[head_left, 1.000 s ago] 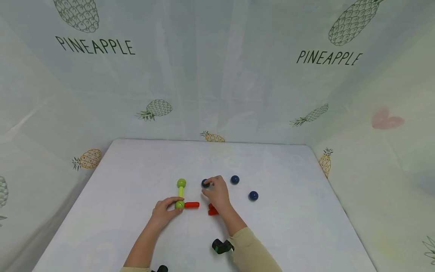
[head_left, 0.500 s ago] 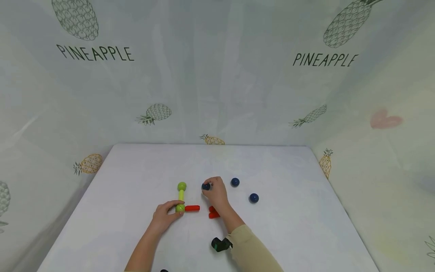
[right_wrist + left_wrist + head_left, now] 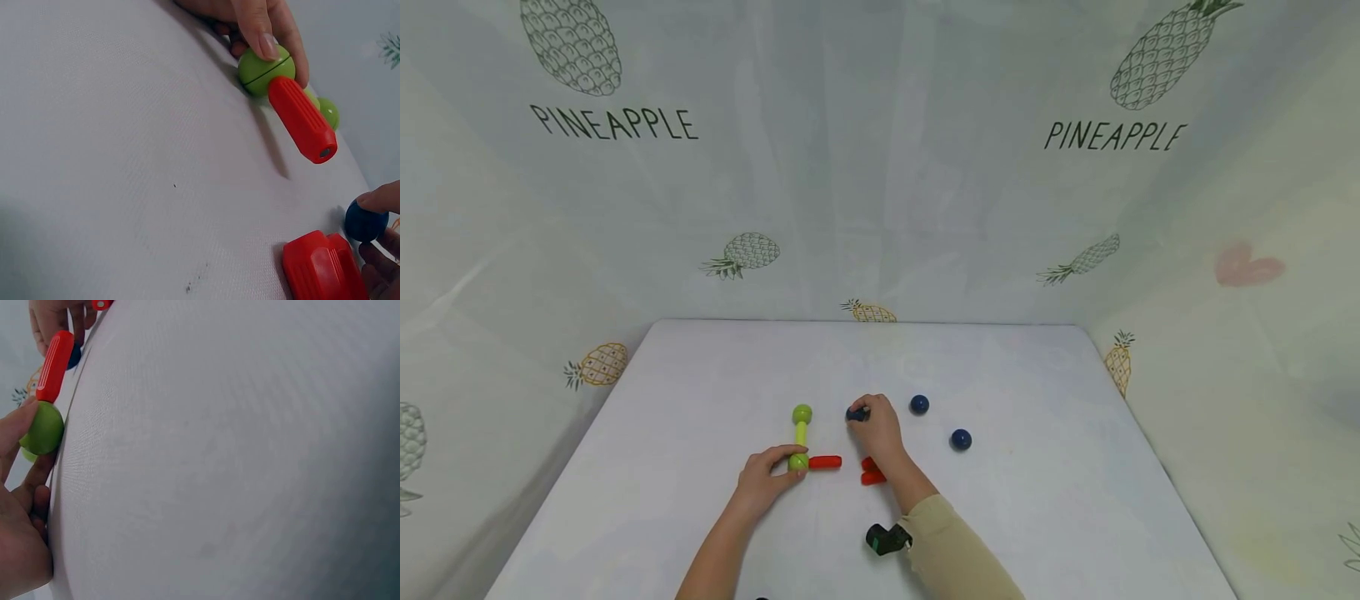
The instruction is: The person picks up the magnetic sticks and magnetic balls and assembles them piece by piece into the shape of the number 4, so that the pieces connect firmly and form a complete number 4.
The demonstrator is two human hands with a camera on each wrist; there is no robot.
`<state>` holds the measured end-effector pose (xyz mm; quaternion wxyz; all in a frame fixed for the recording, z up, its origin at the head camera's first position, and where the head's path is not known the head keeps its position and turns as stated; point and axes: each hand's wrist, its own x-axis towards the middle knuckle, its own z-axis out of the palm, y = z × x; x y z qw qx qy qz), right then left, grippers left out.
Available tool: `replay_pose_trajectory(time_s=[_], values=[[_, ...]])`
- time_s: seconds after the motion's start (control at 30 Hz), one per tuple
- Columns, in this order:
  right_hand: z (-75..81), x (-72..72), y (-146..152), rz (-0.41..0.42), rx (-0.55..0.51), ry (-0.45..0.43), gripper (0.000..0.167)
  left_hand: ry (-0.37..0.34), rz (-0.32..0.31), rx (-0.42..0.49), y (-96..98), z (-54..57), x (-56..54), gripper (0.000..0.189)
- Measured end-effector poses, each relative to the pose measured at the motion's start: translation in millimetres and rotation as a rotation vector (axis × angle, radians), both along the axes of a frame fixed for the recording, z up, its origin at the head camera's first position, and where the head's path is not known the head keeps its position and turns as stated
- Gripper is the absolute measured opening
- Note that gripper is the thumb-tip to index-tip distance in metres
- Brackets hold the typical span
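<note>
My left hand (image 3: 762, 481) pinches the near green ball (image 3: 798, 462) between thumb and fingers. From this ball a red rod (image 3: 826, 462) points right, and a yellow-green rod (image 3: 801, 432) runs away to a second green ball (image 3: 802, 413). In the right wrist view the red rod is joined to the ball and its free end stands off the table. My right hand (image 3: 880, 429) pinches a dark blue ball (image 3: 364, 222) at the table surface. Close by lie two loose red rods (image 3: 322, 269), side by side, partly under the right forearm in the head view.
Two more blue balls (image 3: 919, 404) (image 3: 961, 439) sit to the right of my right hand. A black wrist camera (image 3: 886, 540) sticks out at the right sleeve. The white table (image 3: 1037, 500) ends at a curtain printed with pineapples.
My right thumb and fingers have come together on the blue ball, which has hardly moved. The left hand keeps its grip on the green ball. The head view has tilted up slightly.
</note>
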<state>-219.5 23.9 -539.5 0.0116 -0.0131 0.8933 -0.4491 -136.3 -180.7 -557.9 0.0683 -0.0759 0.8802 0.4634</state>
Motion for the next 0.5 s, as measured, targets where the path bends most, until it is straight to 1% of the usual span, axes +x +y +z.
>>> replay_pose_trajectory(time_s=[0.33,0.5], values=[[-1.7,-2.5,0.5,-0.001,0.003,-0.007,0.015,-0.002,0.002,-0.014,0.3,-1.4,-0.2,0.032],[-1.8,-4.0,1.0,0.027,0.015,-0.004,0.016,-0.001,0.003,-0.009,0.4,0.1,0.4,0.032]])
